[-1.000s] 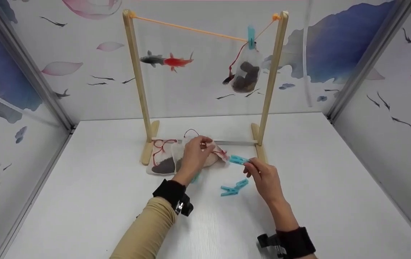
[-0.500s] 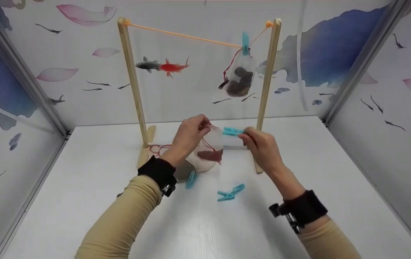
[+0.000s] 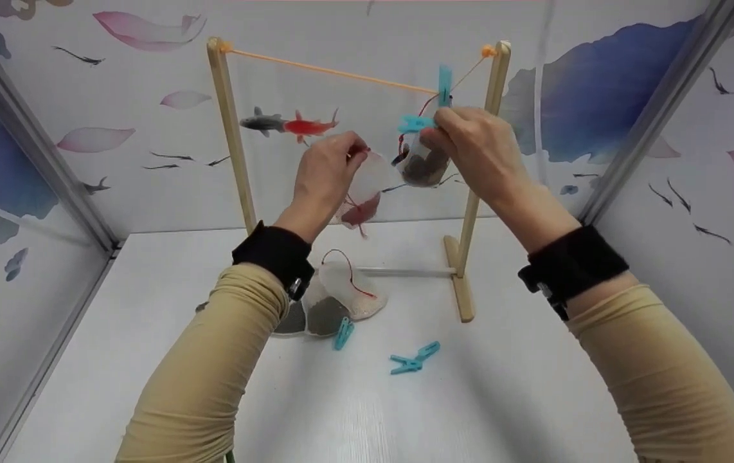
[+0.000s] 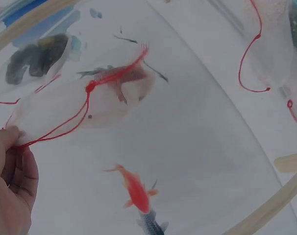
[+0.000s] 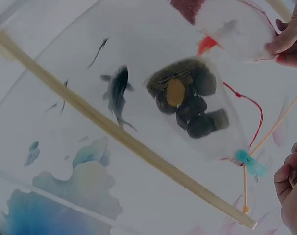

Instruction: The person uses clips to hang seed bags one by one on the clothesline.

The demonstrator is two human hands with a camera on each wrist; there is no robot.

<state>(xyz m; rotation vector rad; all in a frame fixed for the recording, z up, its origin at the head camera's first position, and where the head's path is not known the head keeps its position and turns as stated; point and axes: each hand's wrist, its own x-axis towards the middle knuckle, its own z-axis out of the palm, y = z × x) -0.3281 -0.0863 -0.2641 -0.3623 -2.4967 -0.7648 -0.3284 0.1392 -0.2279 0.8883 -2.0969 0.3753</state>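
My left hand (image 3: pixel 328 173) pinches the top of a sheer white drawstring bag (image 3: pixel 370 177) with reddish grains at its bottom. The bag hangs in the air below the orange line (image 3: pixel 335 69), its red cord trailing in the left wrist view. Between the thumb and fingers of my right hand (image 3: pixel 479 145) is a light blue clothespin (image 3: pixel 414 124), pointing left towards that bag. Partly behind the right hand, a bag of dark stones (image 5: pixel 192 107) hangs from the line by another blue clothespin (image 3: pixel 445 77).
Wooden posts (image 3: pixel 499 77) of a rack carry the line, with a pale bar (image 3: pixel 405 272) low between them. On the white table lie several filled bags (image 3: pixel 325 315), partly hidden by my left arm, plus a loose clothespin (image 3: pixel 343 333) and more clothespins (image 3: pixel 407 364) to its right.
My left hand has lifted the reddish bag from the pile on the table up towards the line. The right hand has risen with its clothespin, now in front of the hanging stone bag.
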